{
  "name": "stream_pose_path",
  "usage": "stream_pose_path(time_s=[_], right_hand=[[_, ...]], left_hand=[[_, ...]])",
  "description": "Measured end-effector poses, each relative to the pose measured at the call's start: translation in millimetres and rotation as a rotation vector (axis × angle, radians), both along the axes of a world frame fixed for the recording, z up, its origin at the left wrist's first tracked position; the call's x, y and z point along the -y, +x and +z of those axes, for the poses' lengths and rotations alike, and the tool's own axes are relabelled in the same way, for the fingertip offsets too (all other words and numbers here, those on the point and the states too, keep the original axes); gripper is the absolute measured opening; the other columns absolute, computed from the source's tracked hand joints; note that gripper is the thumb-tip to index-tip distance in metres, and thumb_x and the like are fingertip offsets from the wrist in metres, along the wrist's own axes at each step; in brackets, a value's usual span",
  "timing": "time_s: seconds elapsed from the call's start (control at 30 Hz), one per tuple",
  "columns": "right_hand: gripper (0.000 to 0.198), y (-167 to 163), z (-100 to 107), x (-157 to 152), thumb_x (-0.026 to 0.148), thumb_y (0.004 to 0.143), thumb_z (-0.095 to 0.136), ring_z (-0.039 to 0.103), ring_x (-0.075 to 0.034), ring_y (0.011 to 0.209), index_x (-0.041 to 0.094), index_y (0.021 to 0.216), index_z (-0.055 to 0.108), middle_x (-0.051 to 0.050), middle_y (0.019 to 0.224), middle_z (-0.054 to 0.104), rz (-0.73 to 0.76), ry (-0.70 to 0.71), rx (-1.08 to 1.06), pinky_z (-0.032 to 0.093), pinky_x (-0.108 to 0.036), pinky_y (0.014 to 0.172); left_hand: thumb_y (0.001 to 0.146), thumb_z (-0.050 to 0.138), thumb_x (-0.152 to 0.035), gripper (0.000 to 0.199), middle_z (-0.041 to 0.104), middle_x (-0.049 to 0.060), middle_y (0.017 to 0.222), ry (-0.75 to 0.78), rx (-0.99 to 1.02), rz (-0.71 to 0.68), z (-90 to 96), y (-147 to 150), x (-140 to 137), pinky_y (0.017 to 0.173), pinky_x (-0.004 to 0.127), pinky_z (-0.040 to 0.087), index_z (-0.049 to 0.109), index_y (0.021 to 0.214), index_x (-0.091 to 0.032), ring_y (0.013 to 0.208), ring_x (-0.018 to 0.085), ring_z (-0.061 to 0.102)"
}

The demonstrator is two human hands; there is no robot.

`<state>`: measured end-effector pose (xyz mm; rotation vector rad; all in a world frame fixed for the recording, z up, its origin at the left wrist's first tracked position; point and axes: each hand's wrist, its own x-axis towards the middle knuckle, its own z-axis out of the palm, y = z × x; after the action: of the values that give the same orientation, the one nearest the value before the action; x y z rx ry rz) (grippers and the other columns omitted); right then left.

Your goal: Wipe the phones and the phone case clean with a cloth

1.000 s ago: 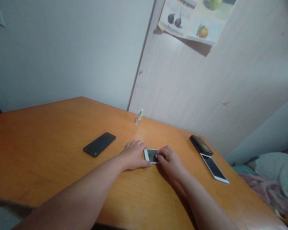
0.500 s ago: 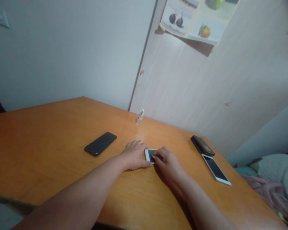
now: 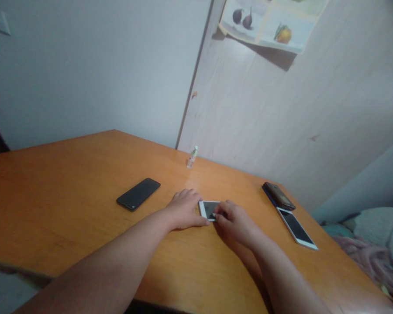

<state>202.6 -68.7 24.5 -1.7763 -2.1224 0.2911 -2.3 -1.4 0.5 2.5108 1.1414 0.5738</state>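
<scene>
A white phone with a dark screen lies flat on the wooden table, between my two hands. My left hand steadies its left end, thumb along the near edge and fingers at the far edge. Over the right part of the screen, my right hand is closed in a pinch. A tiny whitish bit shows at its fingertips, too small to name. The right hand covers the phone's right end.
A black phone lies to the left on the table. Behind the hands stands a small clear bottle. At the right edge are a dark wallet-like case and a second white phone. Walls rise behind the table.
My right hand has shifted slightly to the right over the screen, so more of the screen shows. My left hand stays on the phone. The camera view has tilted down a little.
</scene>
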Motion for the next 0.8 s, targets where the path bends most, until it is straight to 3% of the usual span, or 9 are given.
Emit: stream_pose_path(time_s=[0.13, 0.2, 0.4, 0.53, 0.63, 0.8], right_hand=[[0.013, 34, 8, -5, 0.011, 0.075, 0.056, 0.055, -0.016, 0.075, 0.02, 0.08, 0.064, -0.003, 0.082, 0.063, -0.23, -0.081, 0.127, 0.035, -0.025, 0.065], [0.013, 38, 10, -4, 0.011, 0.074, 0.056, 0.055, -0.016, 0.074, 0.02, 0.079, 0.064, -0.003, 0.082, 0.064, -0.27, -0.084, 0.17, 0.034, -0.025, 0.064], [0.013, 13, 5, 3, 0.012, 0.076, 0.054, 0.057, -0.015, 0.078, 0.021, 0.079, 0.063, -0.001, 0.083, 0.065, 0.012, -0.033, 0.01, 0.036, -0.024, 0.066], [0.012, 26, 7, -2, 0.012, 0.075, 0.055, 0.056, -0.016, 0.072, 0.021, 0.075, 0.063, -0.001, 0.075, 0.065, -0.154, -0.104, 0.057, 0.035, -0.026, 0.064], [0.012, 24, 5, -3, 0.011, 0.076, 0.055, 0.056, -0.017, 0.074, 0.02, 0.077, 0.063, -0.003, 0.079, 0.065, -0.221, -0.067, 0.078, 0.036, -0.026, 0.065], [0.013, -7, -3, 3, 0.014, 0.082, 0.055, 0.057, -0.016, 0.084, 0.02, 0.087, 0.065, -0.003, 0.09, 0.062, 0.046, 0.031, -0.042, 0.04, -0.025, 0.074]], left_hand=[[0.063, 0.073, -0.068, 0.061, 0.061, 0.006, 0.112, 0.014, 0.009, 0.0, -1.6, 0, -2, 0.092, 0.041, 0.044, 0.062, 0.107, -0.027, 0.11, 0.031, 0.054], [0.063, 0.073, -0.068, 0.061, 0.061, 0.006, 0.111, 0.025, 0.009, -0.005, -2.7, 0, -2, 0.091, 0.041, 0.044, 0.062, 0.107, -0.027, 0.109, 0.03, 0.054], [0.063, 0.072, -0.068, 0.061, 0.061, 0.006, 0.11, 0.03, 0.002, -0.003, -3.0, 0, -2, 0.089, 0.04, 0.045, 0.061, 0.106, -0.026, 0.107, 0.03, 0.055], [0.063, 0.072, -0.069, 0.061, 0.061, 0.006, 0.111, 0.029, 0.001, -0.003, -3.6, 1, -3, 0.09, 0.041, 0.044, 0.061, 0.106, -0.026, 0.108, 0.03, 0.055], [0.063, 0.072, -0.07, 0.063, 0.061, 0.006, 0.11, 0.039, 0.005, -0.007, -4.9, 1, -3, 0.09, 0.04, 0.044, 0.061, 0.106, -0.025, 0.107, 0.031, 0.054], [0.064, 0.071, -0.069, 0.06, 0.061, 0.006, 0.108, 0.052, 0.0, -0.006, -6.1, 1, -4, 0.088, 0.039, 0.045, 0.062, 0.103, -0.026, 0.106, 0.03, 0.055]])
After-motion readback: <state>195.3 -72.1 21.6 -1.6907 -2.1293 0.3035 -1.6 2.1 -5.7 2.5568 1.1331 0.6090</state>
